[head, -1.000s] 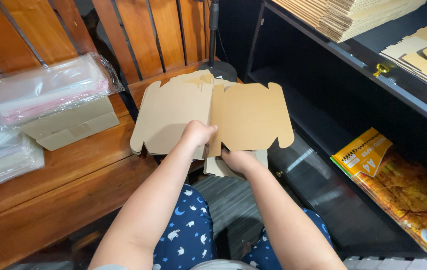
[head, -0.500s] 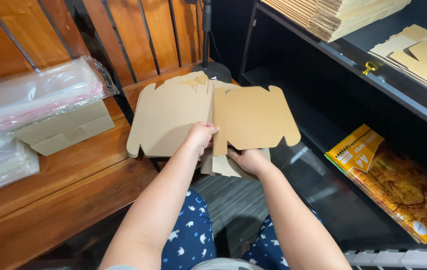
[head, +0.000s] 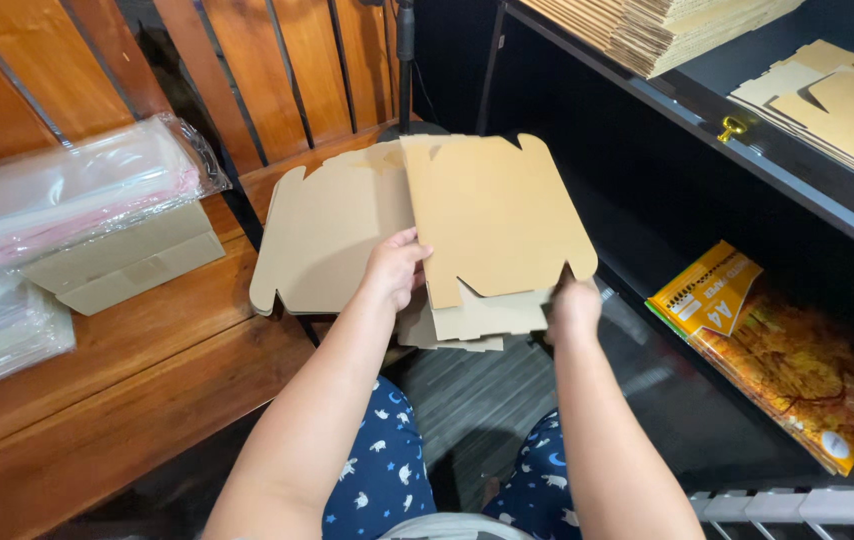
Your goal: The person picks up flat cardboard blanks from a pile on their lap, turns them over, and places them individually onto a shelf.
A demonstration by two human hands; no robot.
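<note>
Brown die-cut cardboard blank (head: pixel 427 235), one panel folded over, remainder flat: left hand (head: pixel 394 268) pinches the fold; right hand (head: pixel 573 305) grips the lower edge.

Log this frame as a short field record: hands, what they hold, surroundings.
left hand: grips flat brown die-cut cardboard box blank
right hand: holds the blank's folded-over panel
bench: wooden slatted bench with clear plastic-wrapped packs
shelf: black shelf unit bearing stacked cardboard blanks
lower shelf: yellow paper ream pack
</note>
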